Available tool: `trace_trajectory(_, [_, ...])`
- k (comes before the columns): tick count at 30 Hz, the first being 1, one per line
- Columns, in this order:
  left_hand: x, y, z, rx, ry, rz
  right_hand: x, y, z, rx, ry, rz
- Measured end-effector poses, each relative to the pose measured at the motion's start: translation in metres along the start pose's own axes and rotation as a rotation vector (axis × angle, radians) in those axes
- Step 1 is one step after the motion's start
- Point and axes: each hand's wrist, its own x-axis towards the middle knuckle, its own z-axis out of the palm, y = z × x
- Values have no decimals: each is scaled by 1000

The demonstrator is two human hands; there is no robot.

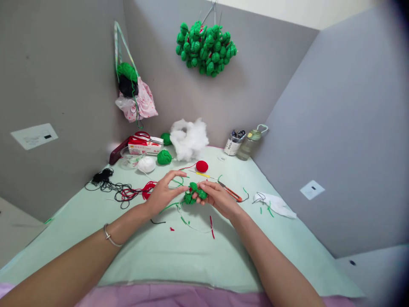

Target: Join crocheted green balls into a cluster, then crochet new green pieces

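Observation:
My right hand [219, 197] pinches a small green crocheted piece [193, 194] made of several rounded lobes, with a bit of red at its top. My left hand [164, 192] is beside it on the left, thumb and index finger spread apart. The left thumb tip comes close to the green piece; whether it touches I cannot tell. A white yarn strand [194, 230] loops below the piece on the table. Behind my hands lie a red yarn ball [202, 166] and a yellow-handled crochet hook [202, 175]. Orange-handled snips [232, 194] lie just right of my right hand.
Black yarn [102, 175], a white yarn ball [146, 164] and a green yarn ball [164, 157] are at left. White stuffing [189, 138], a box [145, 147] with red scissors [140, 137], a pen cup [232, 145] and a bottle [249, 145] stand behind. Green crocheted pieces [207, 49] hang above.

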Motion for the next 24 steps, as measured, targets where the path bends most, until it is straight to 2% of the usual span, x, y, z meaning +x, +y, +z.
trace_trajectory(4, [-7, 6, 11, -125, -286, -117, -1, -4, 0, 91, -47, -7])
trace_trajectory(7, [-8, 4, 14, -272, -383, -172, -2, -6, 0, 152, -27, -47])
trace_trajectory(14, [-3, -1, 12, -717, -378, -523, 1, -6, -9, 200, 119, -151])
trace_trajectory(20, [1, -2, 10, -918, -280, -612, 1, -1, -5, -25, 221, -197])
trace_trajectory(24, [2, -4, 10, -955, -238, -624, -1, 0, 3, -225, 209, -282])
